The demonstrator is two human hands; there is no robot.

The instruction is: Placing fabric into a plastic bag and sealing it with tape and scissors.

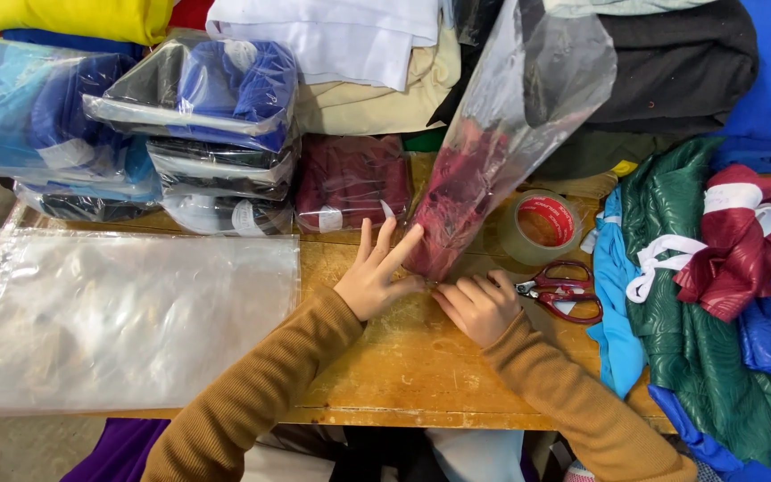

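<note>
Left hand (pixel 375 278): fingers spread and flat, pressed against the lower end of a clear plastic bag (pixel 501 134) holding a folded dark red garment (pixel 457 201); not clenched, a bracing contact rather than a closed grasp. Right hand (pixel 482 305): fingers curled down at the bag's bottom corner, pinching or folding the plastic there; whether it fully grips the film I cannot tell. The bag stands tilted, bottom on the desk (pixel 403 357) near its middle, open top leaning up and away toward the far edge. Step in hand, by my judgement: seating the garment into the bag bottom and tidying the corner. The next move likely calls for flattening the loose upper plastic and closing it. Just right of the right hand lie red-handled scissors (pixel 562 291); beyond them, toward the far edge, 1 roll of clear tape (pixel 542 225). On the left part of the desk lies a flat stack of empty clear bags (pixel 118 317), overhanging the left edge. Along the far edge sit bagged garments (pixel 216 134), stacked, in blue, black and dark red. At the right edge lies a heap of loose cloth (pixel 725 295) in green, blue and maroon.
</note>
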